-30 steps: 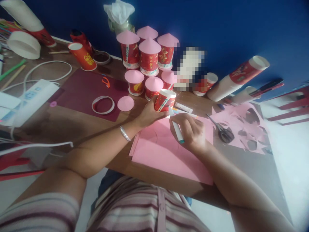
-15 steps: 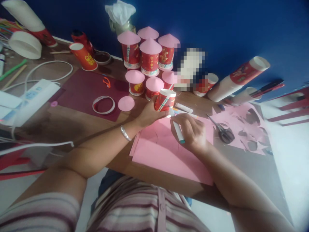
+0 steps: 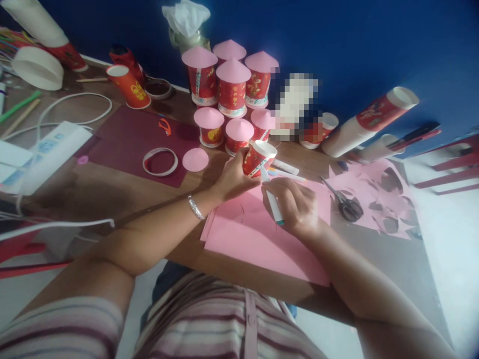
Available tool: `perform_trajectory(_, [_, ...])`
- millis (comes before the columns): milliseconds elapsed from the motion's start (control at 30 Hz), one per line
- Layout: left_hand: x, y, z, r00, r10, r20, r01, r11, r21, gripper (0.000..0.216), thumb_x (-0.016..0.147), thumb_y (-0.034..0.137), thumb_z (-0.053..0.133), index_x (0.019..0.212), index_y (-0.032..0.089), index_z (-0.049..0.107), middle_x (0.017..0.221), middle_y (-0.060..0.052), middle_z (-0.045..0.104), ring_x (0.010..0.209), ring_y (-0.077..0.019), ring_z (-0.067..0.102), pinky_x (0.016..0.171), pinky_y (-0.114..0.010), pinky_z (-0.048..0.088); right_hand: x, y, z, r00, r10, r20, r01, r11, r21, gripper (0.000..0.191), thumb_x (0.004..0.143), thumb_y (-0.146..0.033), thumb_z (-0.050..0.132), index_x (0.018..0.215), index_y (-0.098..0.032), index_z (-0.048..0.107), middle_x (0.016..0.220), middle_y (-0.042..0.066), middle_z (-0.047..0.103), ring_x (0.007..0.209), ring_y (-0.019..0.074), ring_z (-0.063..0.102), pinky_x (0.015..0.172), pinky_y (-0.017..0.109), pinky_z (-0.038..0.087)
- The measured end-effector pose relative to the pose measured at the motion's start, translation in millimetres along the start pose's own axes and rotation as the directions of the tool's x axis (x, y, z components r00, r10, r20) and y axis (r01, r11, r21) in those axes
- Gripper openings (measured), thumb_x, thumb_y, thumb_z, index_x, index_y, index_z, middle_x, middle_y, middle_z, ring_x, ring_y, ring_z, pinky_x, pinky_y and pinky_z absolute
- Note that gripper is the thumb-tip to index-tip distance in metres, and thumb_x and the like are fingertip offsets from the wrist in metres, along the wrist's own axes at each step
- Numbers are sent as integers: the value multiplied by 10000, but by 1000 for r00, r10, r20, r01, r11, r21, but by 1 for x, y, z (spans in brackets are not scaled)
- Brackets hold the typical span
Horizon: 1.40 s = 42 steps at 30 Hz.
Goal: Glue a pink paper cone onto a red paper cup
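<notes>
My left hand (image 3: 232, 178) grips a red paper cup (image 3: 257, 156), mouth up and tilted to the right, just above the top edge of a pink paper sheet (image 3: 262, 239). My right hand (image 3: 295, 205) is closed round a white pen with a green end (image 3: 273, 200); the pen's tip points up at the cup's base. A faint curved line shows on the pink sheet left of the pen.
Behind stand several red cups with pink cone lids (image 3: 232, 82). A tape roll (image 3: 160, 161) and a pink paper disc (image 3: 195, 159) lie on dark red paper. Scissors (image 3: 343, 201) rest on pink offcuts at right. A power strip (image 3: 48, 154) with cables lies left.
The cup has tipped further to the right in my left hand. My right hand with the pen has shifted slightly.
</notes>
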<state>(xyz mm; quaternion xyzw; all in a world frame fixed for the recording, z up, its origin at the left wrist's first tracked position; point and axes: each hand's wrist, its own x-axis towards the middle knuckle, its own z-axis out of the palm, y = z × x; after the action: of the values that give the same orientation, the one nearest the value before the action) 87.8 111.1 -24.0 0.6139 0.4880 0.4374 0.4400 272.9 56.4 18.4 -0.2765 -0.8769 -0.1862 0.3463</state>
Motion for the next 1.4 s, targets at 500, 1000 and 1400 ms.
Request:
perform_trajectory(500, [0, -4, 0, 999, 44, 10, -45, 994, 104, 610, 664, 307, 865, 1171, 230, 535, 1086, -62, 737, 1018, -289, 694, 921, -448, 559, 0, 2, 1, 999, 10, 30, -9, 1000, -30, 226, 1010, -70, 536, 1211, -162, 584, 934, 75, 732, 818, 183, 715, 660, 287, 567])
perform_trajectory(1000, [5, -11, -3, 999, 33, 4, -33, 999, 29, 664, 664, 396, 906, 1172, 213, 519, 1102, -74, 733, 1010, -287, 711, 867, -410, 562, -5, 1, 4, 996, 26, 80, -28, 999, 25, 261, 998, -67, 532, 1241, -155, 573, 939, 80, 729, 823, 192, 717, 663, 295, 572])
perform_trajectory(1400, [6, -13, -2, 1000, 10, -6, -10, 1000, -25, 582, 682, 320, 863, 1155, 225, 540, 1093, -56, 733, 1001, -261, 702, 869, -395, 556, -6, 2, 6, 997, 22, 77, -22, 1000, 11, 244, 977, -53, 556, 1201, -144, 595, 919, 77, 729, 816, 190, 711, 658, 285, 553])
